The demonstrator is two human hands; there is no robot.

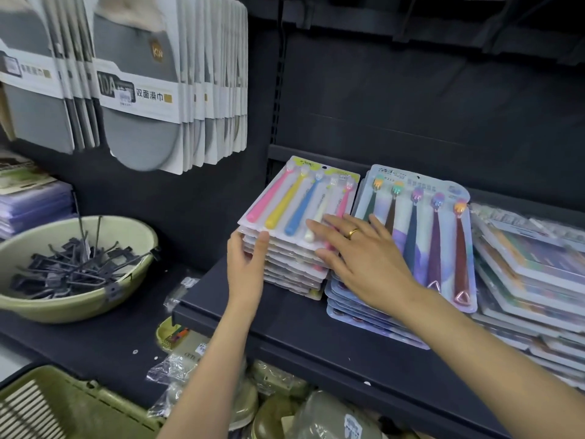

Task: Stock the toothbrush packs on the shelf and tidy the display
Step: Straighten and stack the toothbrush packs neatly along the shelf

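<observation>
Steadying pastel toothbrush stack (285, 261): left hand (245, 264) (thumb up), right hand (364, 251) flat.

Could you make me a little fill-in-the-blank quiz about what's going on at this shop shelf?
1. The right hand wears a ring on one finger, and the ring's colour is ____.
2. The left hand touches the ____ side of the pastel toothbrush stack.
3. The green basin holds a heap of dark metal ____.
4. The top pack of the blue-card stack shows ____ toothbrushes.

Missing words: gold; left; hooks; five
</observation>
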